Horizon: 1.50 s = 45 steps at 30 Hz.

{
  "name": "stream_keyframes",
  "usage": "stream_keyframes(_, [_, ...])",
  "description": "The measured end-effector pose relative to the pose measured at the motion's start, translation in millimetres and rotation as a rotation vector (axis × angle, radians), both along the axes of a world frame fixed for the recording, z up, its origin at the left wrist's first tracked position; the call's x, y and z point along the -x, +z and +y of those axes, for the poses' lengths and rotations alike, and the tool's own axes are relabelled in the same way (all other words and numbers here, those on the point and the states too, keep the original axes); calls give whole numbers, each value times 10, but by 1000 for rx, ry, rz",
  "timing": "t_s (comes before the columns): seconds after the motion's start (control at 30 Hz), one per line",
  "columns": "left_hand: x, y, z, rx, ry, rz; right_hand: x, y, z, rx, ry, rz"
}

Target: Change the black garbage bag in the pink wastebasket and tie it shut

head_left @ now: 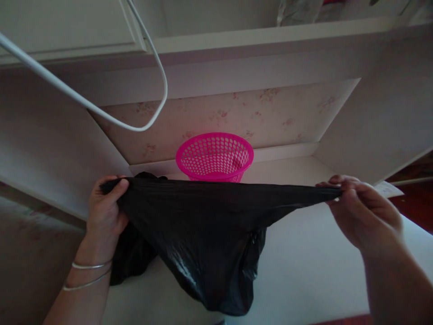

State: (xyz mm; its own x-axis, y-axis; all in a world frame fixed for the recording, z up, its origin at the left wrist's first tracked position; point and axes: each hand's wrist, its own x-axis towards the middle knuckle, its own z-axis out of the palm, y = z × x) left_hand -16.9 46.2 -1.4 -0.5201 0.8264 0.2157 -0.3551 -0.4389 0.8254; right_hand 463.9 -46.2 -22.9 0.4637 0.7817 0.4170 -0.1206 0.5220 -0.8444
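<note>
A black plastic bag (209,225) is stretched taut between my two hands, its upper edge running nearly level across the view. My left hand (107,203) pinches the bag's left corner between thumb and fingers. At the other end, my right hand (363,210) is closed on the right corner. The bag's lower part hangs loose and crumpled over the white surface. Behind it stands a pink perforated plastic basket (216,155), open end up; the bag hides its lower part.
A white cable (111,119) loops down from the upper left. Overhead runs a white shelf edge (237,43), with white side panels (379,99) around the nook. Floral wallpaper (219,113) covers the back. The white tabletop (304,266) extends under the bag.
</note>
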Motion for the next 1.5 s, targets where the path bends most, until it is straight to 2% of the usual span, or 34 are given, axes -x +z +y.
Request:
stream_keyframes(0.23, [-13,4,3,-58,-3,-30,25,34,34,86,71,195])
stream_keyframes(0.37, [-119,-42,-139,-111,-160,-44,76,-68,79,124,157,168])
stream_keyframes(0.43, [-177,-99,-173,-32,-281,-32,119,-104,129,178,152,115])
stream_keyframes(0.5, [-213,-161,-161,148,-337,-9,164,-107,186,230,114,97])
stream_keyframes(0.57, [-217,-199,-121,295,-285,-10,196,-78,226,221,68,124])
stream_keyframes(0.6, [-208,-203,-102,314,-230,-20,203,-55,233,198,51,145])
stream_keyframes(0.67, [-179,-184,-83,272,-159,-36,200,-6,224,124,29,191])
stream_keyframes(0.8, [-119,-111,-117,122,-226,-60,163,46,168,16,37,259])
stream_keyframes(0.93, [-50,-58,-149,0,-237,-143,143,58,150,19,32,307])
stream_keyframes(1.1, [45,91,-184,0,-192,3,123,198,131,61,22,308])
stream_keyframes(1.23, [36,146,-231,-32,-171,64,89,260,79,-7,-30,293])
stream_keyframes(1.33, [-16,-20,-264,-87,-248,37,70,99,45,-22,25,230])
stream_keyframes(1.5, [-229,-393,-343,103,-553,141,31,-403,106,211,368,41])
